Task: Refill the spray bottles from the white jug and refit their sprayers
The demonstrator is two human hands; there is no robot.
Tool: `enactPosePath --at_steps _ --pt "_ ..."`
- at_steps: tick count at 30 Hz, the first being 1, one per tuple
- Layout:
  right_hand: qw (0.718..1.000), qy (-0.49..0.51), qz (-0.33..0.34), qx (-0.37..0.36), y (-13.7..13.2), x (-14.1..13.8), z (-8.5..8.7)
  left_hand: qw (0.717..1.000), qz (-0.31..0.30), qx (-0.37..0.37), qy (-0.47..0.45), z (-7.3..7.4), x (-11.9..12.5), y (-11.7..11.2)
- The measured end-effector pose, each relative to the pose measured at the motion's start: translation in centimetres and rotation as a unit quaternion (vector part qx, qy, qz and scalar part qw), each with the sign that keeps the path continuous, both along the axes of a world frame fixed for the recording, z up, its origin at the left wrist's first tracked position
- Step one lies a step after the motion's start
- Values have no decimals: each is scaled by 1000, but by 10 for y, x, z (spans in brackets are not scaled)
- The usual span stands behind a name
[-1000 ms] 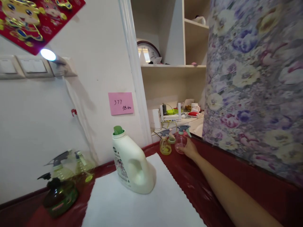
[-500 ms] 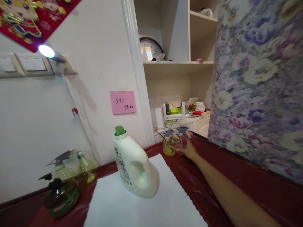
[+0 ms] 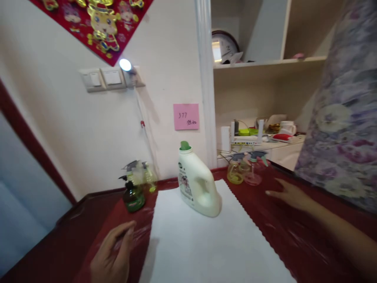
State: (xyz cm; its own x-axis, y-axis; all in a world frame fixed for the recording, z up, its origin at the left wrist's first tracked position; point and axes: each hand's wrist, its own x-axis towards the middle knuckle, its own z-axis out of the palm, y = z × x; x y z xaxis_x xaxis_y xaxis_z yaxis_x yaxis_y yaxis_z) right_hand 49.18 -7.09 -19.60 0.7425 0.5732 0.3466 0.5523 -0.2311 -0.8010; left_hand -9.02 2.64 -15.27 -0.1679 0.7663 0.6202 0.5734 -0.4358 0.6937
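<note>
A pale green laundry detergent jug (image 3: 200, 188) with a green piece in its uncapped mouth stands upright on a white sheet (image 3: 212, 243). To its right, apart from the bottles, my right hand (image 3: 290, 194) is open, fingers stretched out over the red cover. Closest to it is a pink-tinted spray bottle (image 3: 253, 177), with a yellow-tinted spray bottle (image 3: 235, 173) beside that. My left hand (image 3: 110, 253) is half curled at the lower left, thumb and forefinger slightly apart, with nothing visible in it. Beyond it stands a dark green pump bottle (image 3: 134, 198).
Clear spray bottles (image 3: 149, 179) stand against the wall behind the pump bottle. A lit plug-in lamp (image 3: 126, 66) with a cable hangs above. At the back right are a router (image 3: 246, 139) and shelf clutter; a floral curtain (image 3: 338, 129) borders the right side.
My right hand has let go of the pink spray bottle and drawn back to the right. My left hand has come into view at the lower left. The view has turned left.
</note>
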Motion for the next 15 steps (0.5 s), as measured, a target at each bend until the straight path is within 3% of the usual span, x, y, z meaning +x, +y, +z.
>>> enactPosePath --at_steps 4,6,8,12,15 --pt "997 36 50 -38 -32 -28 5 986 -1 64 -155 36 11 -20" --pt "995 32 90 -41 -40 -61 17 961 -7 107 -254 55 14 -25" --pt "986 27 160 -41 -46 -107 37 948 -14 125 -293 73 12 -27" --pt "929 -8 365 -70 -55 -221 73 959 -35 106 -260 96 -8 -22" --pt "856 -88 506 -59 -60 -301 67 989 -57 11 -139 89 -38 -14"
